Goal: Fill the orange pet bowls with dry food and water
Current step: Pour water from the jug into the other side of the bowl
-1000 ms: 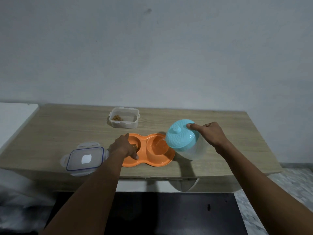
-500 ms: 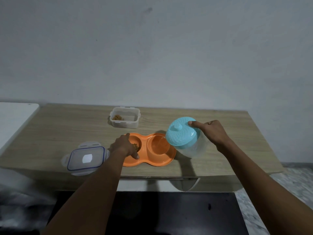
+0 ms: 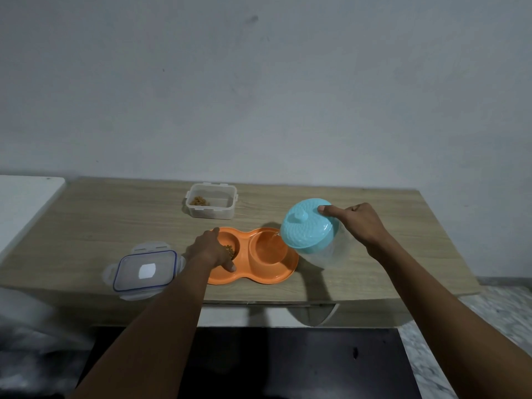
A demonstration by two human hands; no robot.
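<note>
An orange double pet bowl [image 3: 269,276] lies near the table's front edge. Its left well holds brown dry food [image 3: 229,250]; its right well [image 3: 266,250] receives a thin stream of water. My left hand [image 3: 211,250] grips the bowl's left rim, thumb on the front lip. My right hand [image 3: 358,224] holds a clear jug with a turquoise lid [image 3: 309,226], tilted left over the right well, forefinger pressed on the lid.
A clear food container [image 3: 211,201] with a little kibble stands behind the bowl. Its blue-rimmed lid [image 3: 144,269] lies at the front left. The wooden table [image 3: 100,223] meets a white surface [image 3: 26,197] at left and a wall behind.
The jug has tilted a little further toward the right well and water now runs from its spout. My left hand has stayed on the bowl.
</note>
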